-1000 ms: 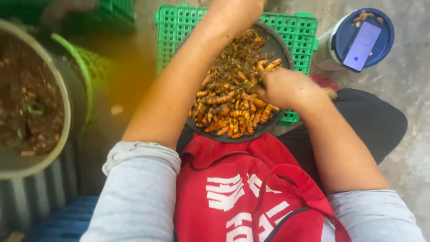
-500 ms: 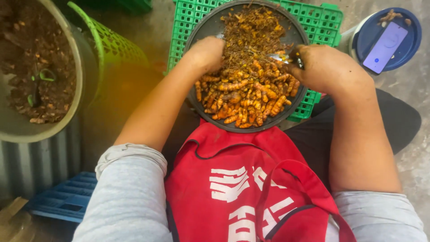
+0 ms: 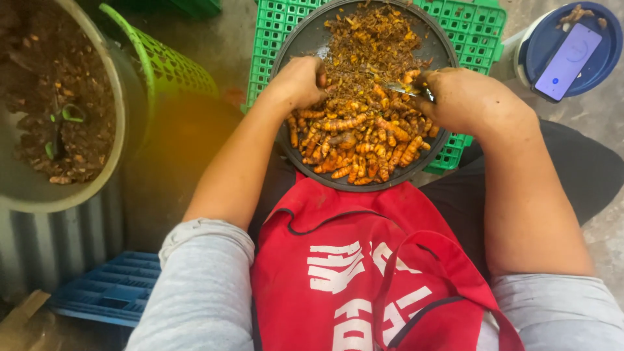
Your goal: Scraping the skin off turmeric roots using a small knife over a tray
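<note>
On a concrete floor point(image 3: 224, 39), a green lattice crate point(image 3: 273, 39) bore a round dark pan point(image 3: 302, 42) of knobbly orange roots point(image 3: 364, 140); the left hand point(image 3: 300, 81) clenched among them, the right hand point(image 3: 465, 97) gripped a small metal blade point(image 3: 398, 86).

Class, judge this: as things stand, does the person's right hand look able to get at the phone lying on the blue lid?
Probably yes. The phone lies uncovered on the blue lid, just beyond the right hand, with nothing between them; but that hand already holds a small metal tool.

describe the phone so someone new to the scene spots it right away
Start at the green crate under the round dark pan of orange roots. Right of it stands a white tub with a blue lid. The phone lies flat on that lid, the only smooth, lit rectangle around.
</note>
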